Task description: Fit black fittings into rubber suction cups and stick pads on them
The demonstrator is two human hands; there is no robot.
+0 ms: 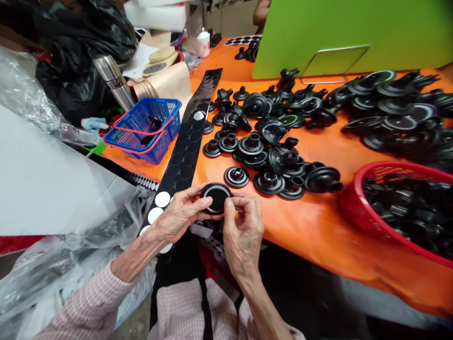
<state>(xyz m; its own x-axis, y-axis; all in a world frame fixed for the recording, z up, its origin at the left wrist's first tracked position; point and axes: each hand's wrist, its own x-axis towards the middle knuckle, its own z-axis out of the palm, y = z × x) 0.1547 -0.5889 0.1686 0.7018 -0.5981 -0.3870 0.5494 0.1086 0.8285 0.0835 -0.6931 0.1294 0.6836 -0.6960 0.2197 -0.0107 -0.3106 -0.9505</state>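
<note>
My left hand (180, 213) is closed around a black round part (218, 200), its flat face turned up and its thumb resting on that face. A pale ring runs around the face near the rim. At the part's right edge, the thumb and forefinger of my right hand (244, 231) pinch the rim, the other fingers curled in. Beside my left hand a long strip of round black stickers (187, 146) slants across the table edge. White circles (163, 199) show at its near end. A single black flanged part (236, 176) lies just beyond my hands.
Many black flanged parts (250, 144) cover the orange table (283, 222). A red basket (348, 200) of black pieces stands right, a blue basket (141, 144) left. A green board (339, 33) rises at the back. Steel flask (115, 82) and black bag (81, 52) sit back left.
</note>
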